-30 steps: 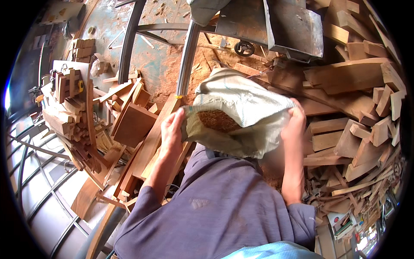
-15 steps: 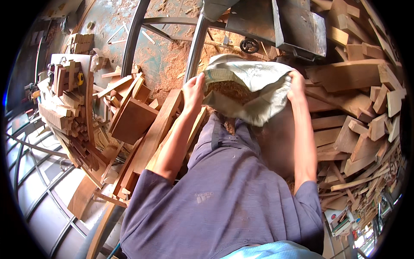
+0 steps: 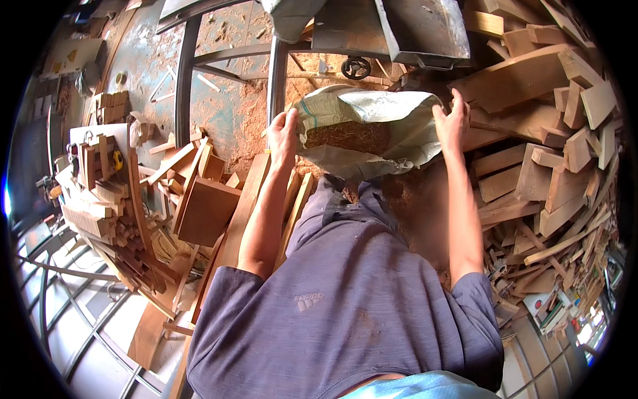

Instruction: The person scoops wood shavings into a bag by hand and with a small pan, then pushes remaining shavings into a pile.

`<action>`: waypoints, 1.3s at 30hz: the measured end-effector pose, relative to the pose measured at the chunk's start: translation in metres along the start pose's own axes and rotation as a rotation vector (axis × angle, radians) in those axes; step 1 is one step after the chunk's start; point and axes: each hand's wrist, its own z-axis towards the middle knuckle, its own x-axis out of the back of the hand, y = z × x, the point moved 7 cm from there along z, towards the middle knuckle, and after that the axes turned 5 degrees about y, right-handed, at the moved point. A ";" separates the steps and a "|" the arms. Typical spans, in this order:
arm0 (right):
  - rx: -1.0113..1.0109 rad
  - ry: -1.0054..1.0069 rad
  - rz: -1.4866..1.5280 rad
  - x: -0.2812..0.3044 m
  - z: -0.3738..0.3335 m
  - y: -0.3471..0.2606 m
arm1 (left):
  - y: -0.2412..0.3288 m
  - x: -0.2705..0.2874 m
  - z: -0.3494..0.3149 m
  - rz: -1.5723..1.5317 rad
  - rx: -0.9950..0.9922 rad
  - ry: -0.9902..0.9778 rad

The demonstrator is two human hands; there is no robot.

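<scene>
A pale woven sack (image 3: pixel 392 106) is held in front of me with its mouth spread wide. Brown sawdust or wood shavings (image 3: pixel 349 136) show inside it. My left hand (image 3: pixel 284 132) is closed on the left side of the rim, thumb and fingers pinching the cloth. At the right side of the rim is my right hand (image 3: pixel 453 125), its thumb against the cloth and a finger raised away from it. The other fingers of that hand are partly hidden. The sack's lower part is out of sight below the opening.
Stacked wood offcuts (image 3: pixel 531 173) rise close at my right. Cut boards (image 3: pixel 209 209) and small blocks lie to my left. Ahead stand a metal frame (image 3: pixel 278 73), a handwheel (image 3: pixel 355 68) and a metal box (image 3: pixel 425 33). Sawdust (image 3: pixel 239 133) covers part of the floor.
The view has shifted, so the frame and wood piles sit differently. Both hands remain at the sack's rim. A finger of my right hand has lifted off, where the hand was closed before.
</scene>
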 end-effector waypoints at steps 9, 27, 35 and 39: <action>0.306 -0.338 0.237 0.022 -0.149 -0.105 | 0.092 -0.102 -0.068 1.249 -0.919 -0.209; 0.078 -0.841 0.262 -0.016 -0.229 -0.018 | 0.009 -0.180 0.074 0.981 0.127 -1.062; -0.336 -1.177 0.160 0.003 -0.261 0.023 | -0.005 -0.113 0.173 -0.518 0.517 -0.683; -0.293 -0.961 0.366 -0.001 -0.235 0.008 | -0.038 -0.122 0.155 -0.528 0.697 -0.596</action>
